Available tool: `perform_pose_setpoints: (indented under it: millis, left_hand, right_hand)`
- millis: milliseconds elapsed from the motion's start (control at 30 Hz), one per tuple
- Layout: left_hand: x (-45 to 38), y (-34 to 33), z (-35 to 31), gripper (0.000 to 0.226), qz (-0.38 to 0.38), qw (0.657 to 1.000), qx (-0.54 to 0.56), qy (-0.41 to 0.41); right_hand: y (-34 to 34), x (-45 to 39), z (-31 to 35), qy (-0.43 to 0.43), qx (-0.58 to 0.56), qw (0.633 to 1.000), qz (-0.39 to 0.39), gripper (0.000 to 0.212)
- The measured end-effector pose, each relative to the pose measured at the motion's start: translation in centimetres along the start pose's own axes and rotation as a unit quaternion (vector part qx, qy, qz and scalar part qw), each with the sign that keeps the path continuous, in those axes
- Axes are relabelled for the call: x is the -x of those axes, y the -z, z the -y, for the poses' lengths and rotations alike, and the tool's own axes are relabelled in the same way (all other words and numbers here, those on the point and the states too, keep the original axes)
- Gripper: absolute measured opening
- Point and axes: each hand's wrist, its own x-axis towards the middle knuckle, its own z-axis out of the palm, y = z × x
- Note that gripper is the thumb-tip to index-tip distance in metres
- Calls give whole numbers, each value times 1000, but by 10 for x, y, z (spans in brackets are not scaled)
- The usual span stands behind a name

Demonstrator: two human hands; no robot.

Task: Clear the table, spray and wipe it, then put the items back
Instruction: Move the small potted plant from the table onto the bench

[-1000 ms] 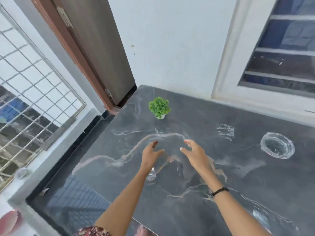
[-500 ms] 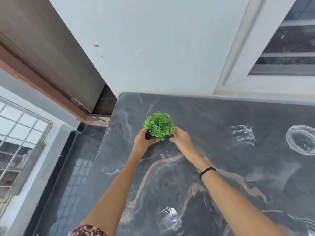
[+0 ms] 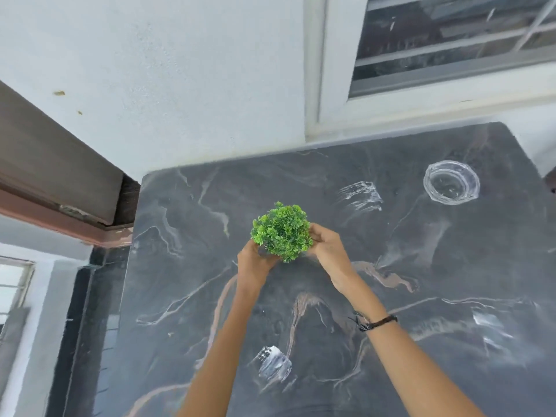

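A small green potted plant [image 3: 282,233] is over the middle of the dark marbled table [image 3: 421,281]. My left hand [image 3: 254,263] grips its pot from the left, and my right hand [image 3: 329,251] grips it from the right. The foliage hides most of the pot. A clear glass bowl [image 3: 451,182] sits at the table's far right. Clear glasses stand on the table: one behind the plant [image 3: 361,197], one near my left forearm [image 3: 273,365], one at the near right [image 3: 493,329].
A white wall and a window frame [image 3: 316,70] run along the table's far edge. A brown door [image 3: 54,167] stands at the left. Dark floor tiles [image 3: 90,341] lie beside the table's left edge.
Both hands reached forward from mid-table and closed around the plant's pot. The plant now looks slightly nearer to me than before, and the camera has tilted over the table.
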Motion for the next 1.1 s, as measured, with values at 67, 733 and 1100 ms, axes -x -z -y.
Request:
perform_pose_setpoints:
  millis: [67, 733, 1100]
  left_hand:
    - [21, -26, -13, 33, 28, 999, -6, -32]
    - [345, -373, -146, 43, 302, 932, -25, -197]
    - [388, -539, -183, 47, 378, 892, -64, -238]
  right_hand:
    - [34, 23, -6, 2, -6, 1000, -28, 53]
    - [423, 366, -75, 54, -90, 950, -295, 44]
    - [570, 408, -108, 25, -156, 915, -371, 40]
